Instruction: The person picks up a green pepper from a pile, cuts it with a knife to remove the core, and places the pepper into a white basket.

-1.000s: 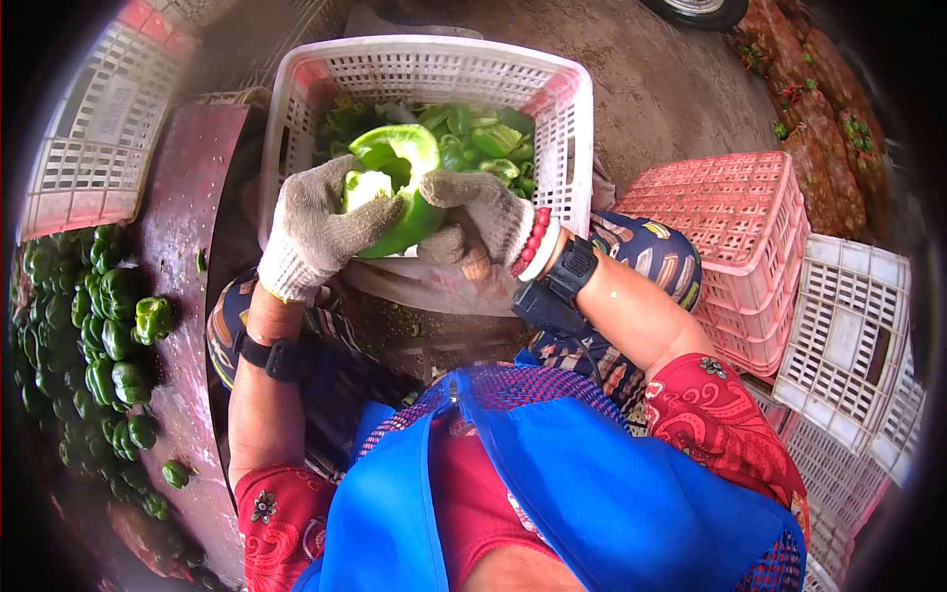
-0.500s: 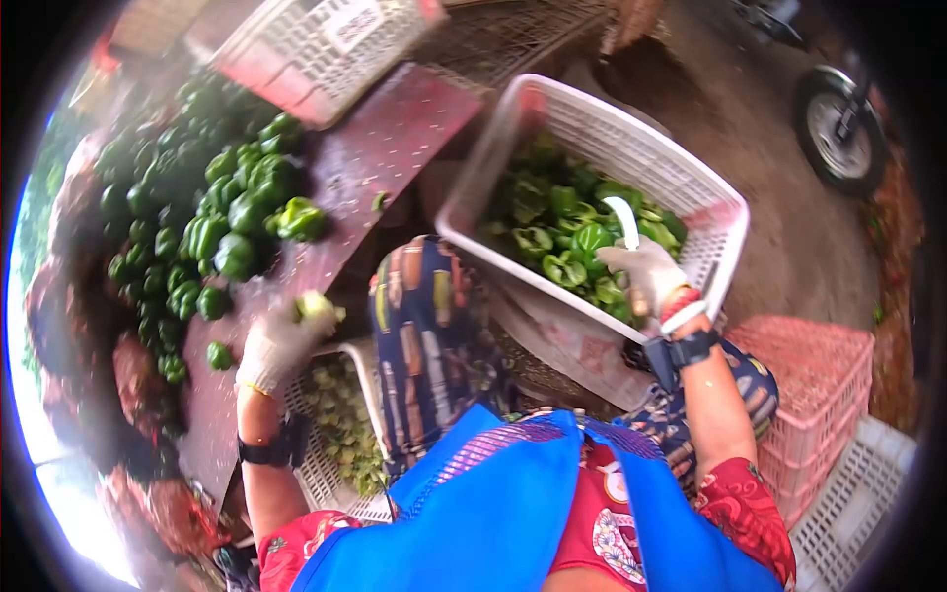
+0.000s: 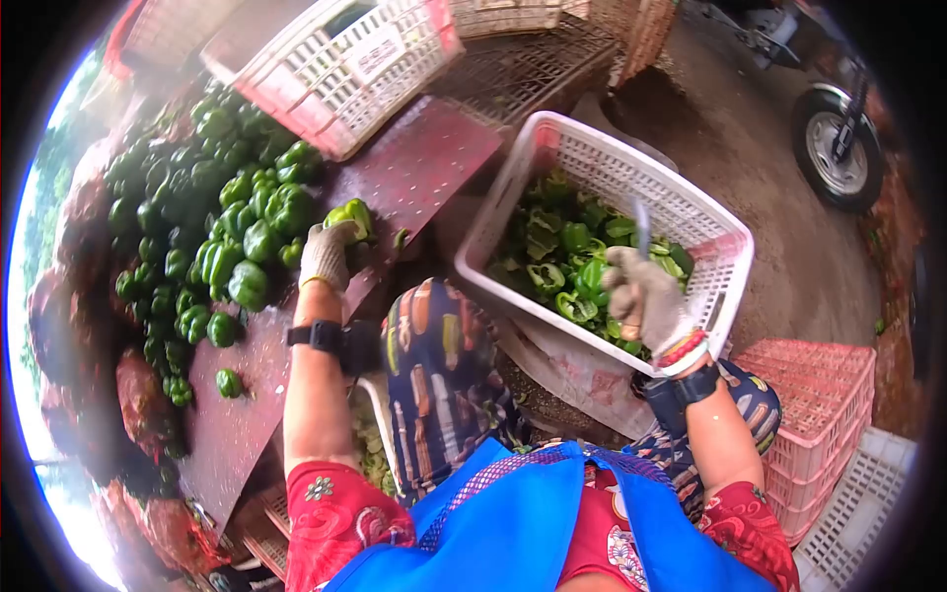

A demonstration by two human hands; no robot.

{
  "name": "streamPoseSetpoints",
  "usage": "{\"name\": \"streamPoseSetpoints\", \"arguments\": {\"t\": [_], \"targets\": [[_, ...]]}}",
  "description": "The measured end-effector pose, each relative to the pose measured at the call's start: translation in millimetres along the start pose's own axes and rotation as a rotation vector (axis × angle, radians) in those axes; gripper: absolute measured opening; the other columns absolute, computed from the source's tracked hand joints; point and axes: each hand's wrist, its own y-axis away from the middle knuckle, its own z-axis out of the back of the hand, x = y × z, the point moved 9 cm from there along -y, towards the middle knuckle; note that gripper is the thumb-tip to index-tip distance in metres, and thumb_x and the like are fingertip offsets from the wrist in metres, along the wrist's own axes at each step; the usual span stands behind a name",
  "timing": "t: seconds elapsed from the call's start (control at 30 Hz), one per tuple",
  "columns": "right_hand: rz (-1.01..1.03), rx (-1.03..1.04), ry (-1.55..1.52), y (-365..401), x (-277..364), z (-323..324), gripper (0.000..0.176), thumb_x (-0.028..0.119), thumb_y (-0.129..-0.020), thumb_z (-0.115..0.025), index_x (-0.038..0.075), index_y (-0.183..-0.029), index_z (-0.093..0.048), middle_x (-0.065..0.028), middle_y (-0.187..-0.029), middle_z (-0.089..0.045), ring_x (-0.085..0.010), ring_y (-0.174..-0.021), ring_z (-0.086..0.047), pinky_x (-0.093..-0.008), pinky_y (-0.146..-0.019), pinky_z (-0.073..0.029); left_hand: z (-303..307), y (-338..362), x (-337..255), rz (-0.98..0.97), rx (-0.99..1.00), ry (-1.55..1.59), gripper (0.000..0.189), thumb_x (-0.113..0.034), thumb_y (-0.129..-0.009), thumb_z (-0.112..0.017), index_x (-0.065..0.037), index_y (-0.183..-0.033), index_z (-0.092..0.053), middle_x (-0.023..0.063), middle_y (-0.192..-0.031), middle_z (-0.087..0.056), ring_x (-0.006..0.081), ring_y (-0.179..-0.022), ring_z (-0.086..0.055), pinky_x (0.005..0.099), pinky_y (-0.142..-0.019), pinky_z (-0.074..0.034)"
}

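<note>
My left hand, in a pale knit glove, has its fingers closed round a light green bell pepper at the near edge of a pepper pile. My right hand, also gloved, is closed round a knife; its narrow blade points up, blurred, and the handle is mostly hidden. Beneath the knife, cut and hollowed green pepper pieces fill part of a white plastic crate. The pile of whole green peppers lies on a reddish board to my left.
Partly behind my left arm and knee is a basket of pale green scraps. Another white crate stands at the back of the board. Pink crates are stacked on the right, beside a white one. A motorbike wheel shows far right.
My left hand has moved up and right from above the scraps basket to the pile; the pale piece it held is gone and it now grips a pepper. The knife stays in my right hand.
</note>
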Motion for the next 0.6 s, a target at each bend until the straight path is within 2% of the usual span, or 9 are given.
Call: {"name": "streamPoseSetpoints", "arguments": {"t": [0.07,0.13,0.17,0.23,0.3,0.33,0.47,0.57,0.6], "targets": [[0.059,0.07,0.156,3,10,-14,0.032,0.027,-0.101,-0.068,0.002,-0.121,-0.064,-0.0061,-0.094,-0.069,-0.0085,-0.059,-0.061,-0.0227,-0.037,-0.043,-56,32,-25,0.011,0.28,0.073,0.04,-0.011,-0.089,-0.067,-0.007,-0.128,-0.059,0.0093,-0.104,-0.068,0.0206,-0.081,-0.068,0.034,-0.066,-0.057],[0.091,0.235,-0.133,-4,4,-27,0.043,0.015,-0.094,-0.076,0.002,-0.131,-0.06,-0.0047,-0.106,-0.07,-0.0085,-0.073,-0.065,-0.0209,-0.052,-0.051,-125,77,-45,0.05,0.648,0.182,0.043,-0.012,-0.093,-0.065,-0.005,-0.135,-0.058,0.0091,-0.111,-0.069,0.0182,-0.082,-0.068,0.0298,-0.069,-0.057],[0.088,0.433,-0.327,-2,7,-43,0.057,0.016,-0.092,-0.079,0.004,-0.142,-0.053,-0.0047,-0.117,-0.067,-0.0083,-0.087,-0.066,-0.0195,-0.055,-0.051,-144,119,-69,0.032,0.644,-0.048,0.039,-0.013,-0.092,-0.067,-0.003,-0.128,-0.06,0.0085,-0.102,-0.068,0.0155,-0.073,-0.067,0.0279,-0.062,-0.056],[0.254,0.219,-0.008,22,42,-51,0.074,0.023,-0.089,-0.083,0.008,-0.151,-0.045,-0.0024,-0.115,-0.063,-0.0081,-0.086,-0.061,-0.0188,-0.056,-0.049,-191,158,-74,0.027,0.759,-0.097,0.041,-0.017,-0.092,-0.069,-0.004,-0.13,-0.06,0.0081,-0.101,-0.068,0.0128,-0.072,-0.065,0.0266,-0.061,-0.054],[0.274,0.228,0.037,26,45,-45,0.07,0.024,-0.088,-0.084,0.01,-0.148,-0.05,-0.0028,-0.115,-0.065,-0.0081,-0.085,-0.062,-0.022,-0.062,-0.051,-230,197,-69,0.061,0.868,-0.189,0.044,-0.02,-0.093,-0.07,-0.001,-0.13,-0.06,0.0066,-0.101,-0.068,0.0138,-0.075,-0.066,0.0276,-0.066,-0.055],[0.285,0.232,0.059,28,46,-42,0.068,0.024,-0.088,-0.085,0.011,-0.146,-0.053,-0.003,-0.114,-0.066,-0.0081,-0.084,-0.062,-0.0236,-0.065,-0.052,-242,201,-70,-0.095,0.909,-0.27,0.051,-0.027,-0.093,-0.073,0.0,-0.134,-0.059,0.0095,-0.106,-0.072,0.0169,-0.088,-0.07,0.0313,-0.078,-0.057],[0.707,0.099,0.39,31,66,-11,0.054,0.02,-0.085,-0.087,0.011,-0.132,-0.063,-0.0008,-0.107,-0.069,-0.0103,-0.087,-0.064,-0.0289,-0.084,-0.055,-265,210,-68,-0.278,0.867,-0.581,0.073,-0.046,-0.087,-0.081,-0.004,-0.141,-0.055,0.0188,-0.115,-0.073,0.0236,-0.108,-0.07,0.0386,-0.093,-0.054],[0.631,0.027,0.589,33,66,-1,0.05,0.022,-0.083,-0.089,0.009,-0.125,-0.066,-0.0014,-0.104,-0.07,-0.0104,-0.093,-0.065,-0.029,-0.088,-0.054,-284,219,-65,-0.649,0.689,-0.811,0.082,-0.053,-0.079,-0.087,-0.006,-0.138,-0.056,0.0182,-0.107,-0.074,0.0269,-0.101,-0.072,0.0418,-0.09,-0.055],[0.6,0.035,0.586,36,67,-1,0.049,0.025,-0.082,-0.09,0.009,-0.121,-0.067,-0.0039,-0.102,-0.072,-0.0104,-0.094,-0.065,-0.0286,-0.088,-0.054,-289,216,-59,-0.612,0.715,-0.79,0.076,-0.05,-0.078,-0.089,-0.005,-0.131,-0.059,0.0177,-0.104,-0.074,0.0257,-0.098,-0.073,0.0399,-0.088,-0.056]]}}
